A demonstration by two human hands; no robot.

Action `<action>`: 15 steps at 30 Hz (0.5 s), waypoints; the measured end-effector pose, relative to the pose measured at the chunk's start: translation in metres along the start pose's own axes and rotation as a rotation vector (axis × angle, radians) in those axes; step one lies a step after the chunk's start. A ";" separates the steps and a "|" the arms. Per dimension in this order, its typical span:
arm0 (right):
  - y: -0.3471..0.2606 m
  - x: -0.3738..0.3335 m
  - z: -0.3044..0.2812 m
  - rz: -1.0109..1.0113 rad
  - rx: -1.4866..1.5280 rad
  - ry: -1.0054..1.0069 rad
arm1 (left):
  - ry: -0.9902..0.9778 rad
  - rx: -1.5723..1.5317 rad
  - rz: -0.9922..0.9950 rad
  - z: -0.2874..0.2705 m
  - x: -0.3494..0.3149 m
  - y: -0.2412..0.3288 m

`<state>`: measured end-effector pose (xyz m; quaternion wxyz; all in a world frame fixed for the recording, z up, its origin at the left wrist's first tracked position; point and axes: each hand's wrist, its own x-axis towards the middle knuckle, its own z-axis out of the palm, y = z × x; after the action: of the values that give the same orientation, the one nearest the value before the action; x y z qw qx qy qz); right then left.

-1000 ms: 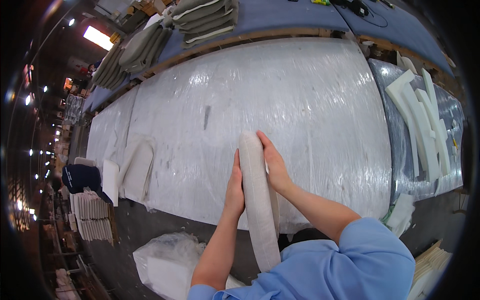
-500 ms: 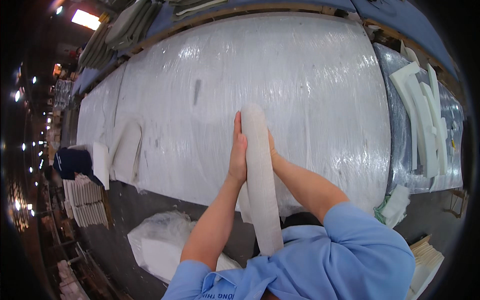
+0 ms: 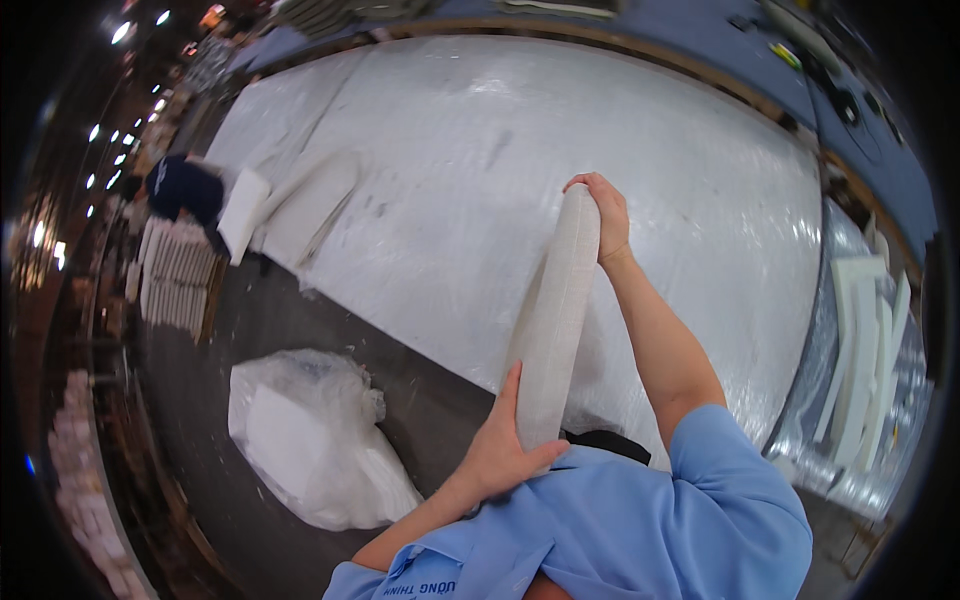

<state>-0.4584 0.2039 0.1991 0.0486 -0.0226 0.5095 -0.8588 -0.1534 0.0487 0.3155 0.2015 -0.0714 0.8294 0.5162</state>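
Off-white, woven-looking cushion [image 3: 560, 325], long and narrow-edged, slanting through centre of frame. Right hand [image 3: 608, 215] curled over its upper end; left hand [image 3: 505, 440], thumb splayed, clasping its lower end.

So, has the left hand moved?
Yes. Against the white table, the left hand has moved back toward the body, from over it to mostly past its near edge.

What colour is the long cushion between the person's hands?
The long cushion is pale off-white; the head view shows it best.
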 end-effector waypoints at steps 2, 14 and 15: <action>0.008 0.012 0.024 -0.049 -0.134 0.070 | 0.059 -0.030 -0.085 -0.029 -0.006 0.002; -0.001 -0.045 0.034 -0.243 -0.429 0.262 | 1.037 -0.274 0.172 -0.048 -0.049 -0.113; -0.007 -0.057 0.032 -0.220 -0.447 0.238 | 1.102 -0.306 0.167 -0.053 -0.045 -0.125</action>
<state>-0.3996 0.1855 0.2217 -0.1114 0.0132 0.6832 -0.7216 -0.0858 -0.0591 0.2503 -0.3144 -0.2925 0.7307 0.5308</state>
